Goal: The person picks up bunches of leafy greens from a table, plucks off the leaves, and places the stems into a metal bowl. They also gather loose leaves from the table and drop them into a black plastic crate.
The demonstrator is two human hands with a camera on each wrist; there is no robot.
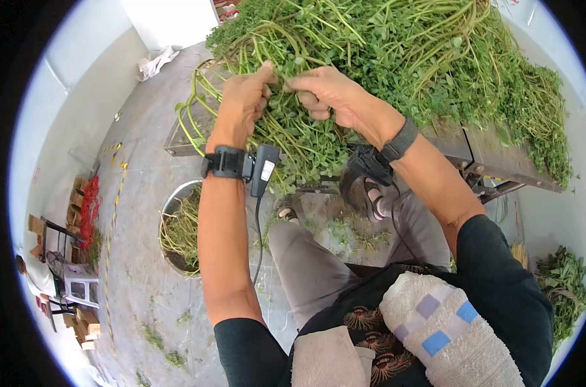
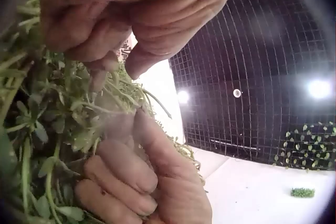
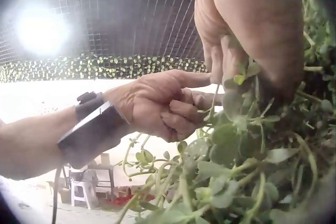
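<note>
1. A heap of greens (image 1: 403, 58) covers the bench (image 1: 499, 161); a basin (image 1: 177, 232) stands below.
2. My left hand (image 1: 244, 97) and right hand (image 1: 328, 93), raised together, both pinch one sprig (image 1: 285, 85) at the heap's near edge.

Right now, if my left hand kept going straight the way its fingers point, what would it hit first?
Your left hand points at your right hand, pinching the same green stems. It would likely meet the right hand's fingers almost at once, though depth is unclear.

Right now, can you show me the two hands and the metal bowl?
left hand (image 1: 244, 97), head view, back of hand
right hand (image 1: 328, 93), head view, knuckles
bowl (image 1: 170, 201), head view, rim
</note>
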